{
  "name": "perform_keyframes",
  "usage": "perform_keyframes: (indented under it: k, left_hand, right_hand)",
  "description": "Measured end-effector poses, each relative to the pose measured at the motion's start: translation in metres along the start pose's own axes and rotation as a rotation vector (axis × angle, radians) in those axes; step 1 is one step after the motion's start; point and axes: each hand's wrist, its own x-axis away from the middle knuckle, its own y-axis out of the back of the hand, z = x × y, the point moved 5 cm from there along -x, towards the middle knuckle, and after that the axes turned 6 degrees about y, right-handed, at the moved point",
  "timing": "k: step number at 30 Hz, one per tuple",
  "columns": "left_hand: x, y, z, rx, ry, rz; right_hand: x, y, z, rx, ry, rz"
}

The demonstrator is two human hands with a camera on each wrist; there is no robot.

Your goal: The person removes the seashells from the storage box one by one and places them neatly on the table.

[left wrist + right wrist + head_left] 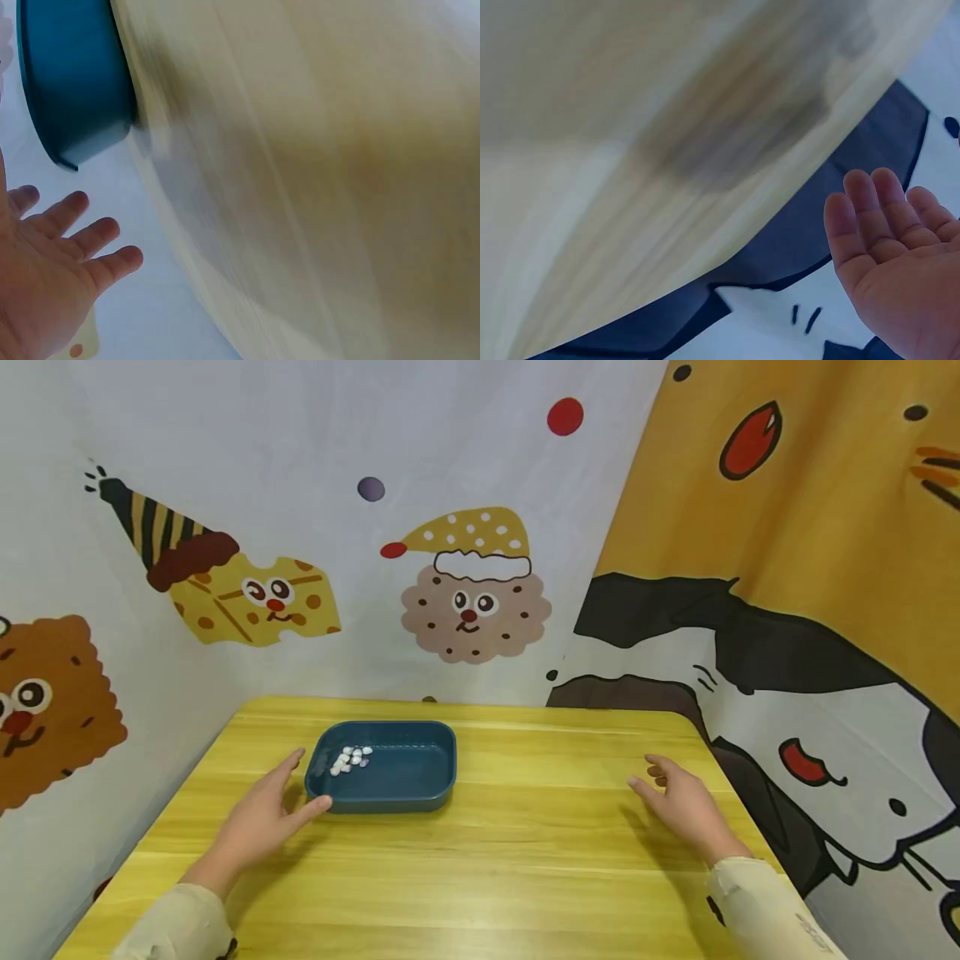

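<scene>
The blue tray [408,768] sits on the desk [525,843] with its long axis running left to right. The left hand [258,817] is nearer, just beside the tray's left end, fingers spread and released; small white pieces [344,759] lie inside that end. The right hand [686,807], loosely curved and holding nothing, hovers well right of the tray. The desk's far edge runs close behind the tray; broader room stretches rightward and in front.

From head: looking forward and down over table [525,852]. From wrists: close in, rolled steeply, looking along left hand [258,814], right hand [688,812]. Shared by head, left wrist: tray [408,770].
</scene>
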Motion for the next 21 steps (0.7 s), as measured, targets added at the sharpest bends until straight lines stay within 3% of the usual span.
perform_keyframes:
  k: [8, 14, 21]
  left_hand:
    - [-0.010, -0.013, -0.007, 0.040, 0.025, 0.044]
    - [-0.011, -0.017, -0.011, 0.050, 0.035, 0.032]
    - [-0.011, -0.020, -0.010, 0.061, 0.066, 0.040]
  right_hand:
    - [-0.011, -0.006, 0.030, -0.095, 0.038, 0.022]
    - [-0.023, -0.012, 0.054, -0.134, 0.089, 0.017]
    - [-0.039, -0.018, 0.100, -0.182, 0.155, 0.038]
